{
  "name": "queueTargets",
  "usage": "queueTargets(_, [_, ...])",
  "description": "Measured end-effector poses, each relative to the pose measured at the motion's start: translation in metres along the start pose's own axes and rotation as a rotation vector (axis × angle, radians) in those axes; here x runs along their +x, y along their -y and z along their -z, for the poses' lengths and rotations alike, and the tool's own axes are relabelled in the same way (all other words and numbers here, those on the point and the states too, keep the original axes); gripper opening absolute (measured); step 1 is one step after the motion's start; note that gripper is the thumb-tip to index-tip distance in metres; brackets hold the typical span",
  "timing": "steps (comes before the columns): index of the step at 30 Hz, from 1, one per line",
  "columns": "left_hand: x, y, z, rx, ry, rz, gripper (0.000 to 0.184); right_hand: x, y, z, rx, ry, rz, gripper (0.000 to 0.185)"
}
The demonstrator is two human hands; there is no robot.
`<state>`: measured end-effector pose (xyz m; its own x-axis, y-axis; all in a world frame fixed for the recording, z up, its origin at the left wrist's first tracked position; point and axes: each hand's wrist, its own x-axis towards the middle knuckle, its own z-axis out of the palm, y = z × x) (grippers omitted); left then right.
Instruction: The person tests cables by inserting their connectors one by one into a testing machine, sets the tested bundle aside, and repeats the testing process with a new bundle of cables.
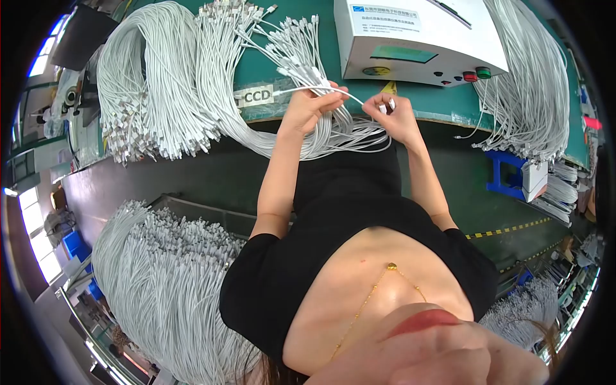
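Note:
My left hand is closed on a white USB cable, with thumb and fingers pinched together. One end of that cable sticks out to the left, by the "CCD" label. Toward the right, the same cable arches across to my right hand. That hand is closed too, its fingers curled around white cable ends that show between them. Beneath and behind my hands, a bundle of white cables hangs in a loop over the table's front edge. More connectors fan out behind my left hand.
A white machine box with a small screen and buttons stands behind my right hand. Thick cable bundles drape over the green table at left, and others at right. A large cable pile and a blue stool are nearby.

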<state>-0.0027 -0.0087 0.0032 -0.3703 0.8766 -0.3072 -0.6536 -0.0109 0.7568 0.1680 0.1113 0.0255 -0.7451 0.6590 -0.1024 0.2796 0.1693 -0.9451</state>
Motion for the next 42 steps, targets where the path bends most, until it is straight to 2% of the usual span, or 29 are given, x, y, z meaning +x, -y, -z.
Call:
queueTargets(2, [0.001,0.000,0.008,-0.042,0.029,0.016,0.021,-0.004,-0.009,0.001,-0.034,-0.010,-0.112,0.015])
queueTargets(7, [0.004,0.009,0.002,-0.215,0.002,-0.039,0.018,-0.009,-0.020,0.007,-0.088,0.094,-0.080,0.015])
queueTargets(11, [0.000,0.006,0.002,-0.021,-0.032,-0.054,0.016,-0.003,-0.021,0.016,-0.120,0.192,-0.068,0.018])
queueTargets(13, [-0.005,0.001,-0.012,0.083,-0.053,-0.051,0.018,0.001,-0.012,0.014,-0.092,-0.051,-0.100,0.019])
queueTargets(14, [-0.008,0.000,-0.021,0.163,-0.028,-0.059,0.021,0.002,-0.006,0.011,-0.325,-0.200,0.241,0.022])
queueTargets(15, [-0.009,0.002,-0.028,0.246,-0.002,-0.067,0.024,0.005,0.008,0.006,-0.324,-0.202,0.240,0.022])
queueTargets(17, [-0.009,0.008,-0.037,0.241,0.019,-0.052,0.027,0.010,0.034,-0.004,-0.370,-0.357,0.635,0.019])
queueTargets(19, [-0.012,0.010,-0.044,0.329,0.078,-0.060,0.030,0.010,0.040,-0.010,-0.273,-0.358,0.611,0.019])
queueTargets(21, [-0.013,0.016,-0.041,0.329,0.102,-0.089,0.030,0.009,0.035,-0.013,0.094,-0.150,0.201,0.017])
queueTargets(22, [-0.012,0.018,-0.035,0.336,0.026,-0.060,0.028,0.015,0.027,-0.019,0.324,-0.203,0.195,0.017])
queueTargets(23, [-0.011,0.021,-0.029,0.341,-0.051,-0.032,0.027,0.015,0.023,-0.012,0.342,-0.151,0.073,0.019])
queueTargets(25, [-0.011,0.015,-0.021,0.392,-0.107,-0.054,0.024,0.022,-0.001,-0.009,0.490,-0.019,-0.014,0.021])
queueTargets(28, [-0.008,-0.005,-0.011,0.219,-0.032,0.125,0.023,0.023,-0.009,-0.005,0.509,0.049,-0.139,0.024])
queueTargets(29, [-0.005,-0.006,-0.008,0.220,-0.033,0.127,0.023,0.025,-0.011,-0.004,0.511,0.049,-0.140,0.024])
queueTargets(31, [0.001,-0.006,-0.004,-0.037,-0.025,0.039,0.018,0.031,-0.016,-0.003,0.645,0.065,-0.269,0.024])
queueTargets(33, [0.006,-0.005,-0.008,-0.068,-0.010,0.001,0.015,0.033,-0.018,-0.006,0.692,0.036,-0.271,0.024])
queueTargets(35, [0.008,-0.004,-0.015,-0.154,-0.060,-0.030,0.024,0.033,-0.017,-0.011,0.687,-0.046,-0.252,0.025])
queueTargets(37, [0.009,-0.001,-0.012,-0.133,-0.033,-0.061,0.024,0.037,-0.016,-0.012,0.696,-0.084,-0.240,0.023])
queueTargets(39, [0.008,-0.002,-0.010,0.038,-0.085,-0.036,0.023,0.042,-0.018,-0.012,0.686,-0.080,-0.200,0.020])
queueTargets(42, [0.005,-0.002,-0.011,0.017,-0.129,-0.046,0.024,0.043,-0.017,-0.012,0.683,-0.074,-0.201,0.019])
